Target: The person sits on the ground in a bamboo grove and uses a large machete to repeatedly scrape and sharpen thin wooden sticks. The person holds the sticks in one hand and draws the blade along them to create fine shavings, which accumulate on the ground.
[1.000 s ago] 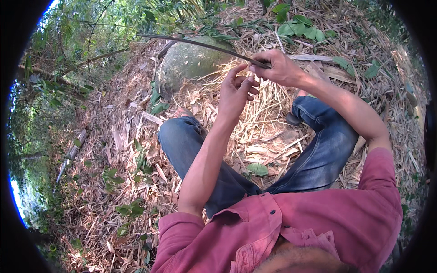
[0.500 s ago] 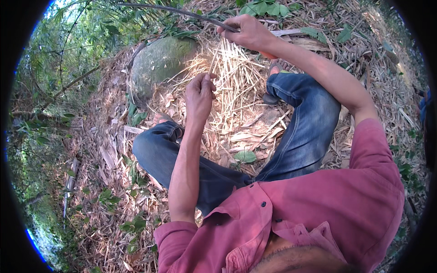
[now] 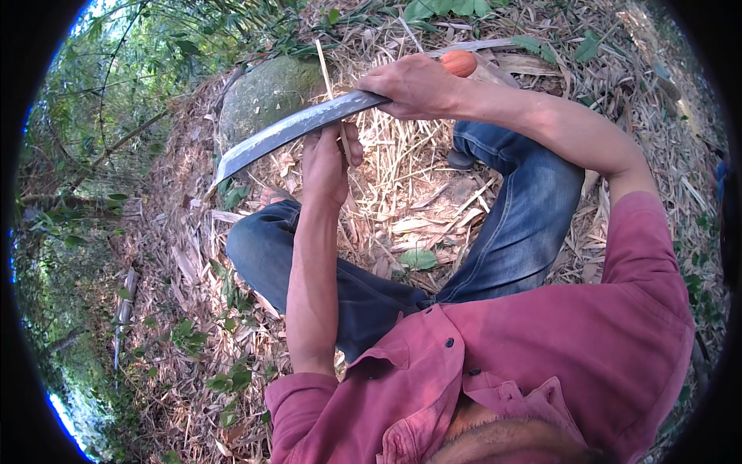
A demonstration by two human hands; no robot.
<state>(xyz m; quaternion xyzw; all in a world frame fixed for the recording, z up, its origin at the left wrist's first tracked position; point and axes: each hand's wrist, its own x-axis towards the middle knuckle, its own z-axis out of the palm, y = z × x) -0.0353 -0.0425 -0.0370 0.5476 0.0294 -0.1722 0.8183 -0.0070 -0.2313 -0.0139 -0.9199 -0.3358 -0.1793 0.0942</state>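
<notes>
My right hand [image 3: 417, 87] is closed round a machete [image 3: 284, 130] close to its blade. The rounded orange-brown end of the handle [image 3: 461, 63] sticks out behind the fist. The long, slightly curved grey blade reaches left and toward me, its flat side showing. Below it, my left hand [image 3: 326, 168] pinches a thin pale strip [image 3: 324, 68], probably split bamboo. The strip stands roughly upright and crosses the blade, which hides part of it and of my left fingertips. A pile of similar pale strips [image 3: 386, 166] lies on the ground just beyond my legs.
A mossy round stone [image 3: 267, 91] sits beyond my left hand. My bent legs in blue jeans [image 3: 506, 224] frame the pile. Dry leaves and husks [image 3: 185, 263] cover the ground, with green undergrowth [image 3: 69, 178] at the left and far side.
My right hand has turned the machete and brought it nearer, so its blade now lies across the strip above my left hand. My left hand has shifted slightly left.
</notes>
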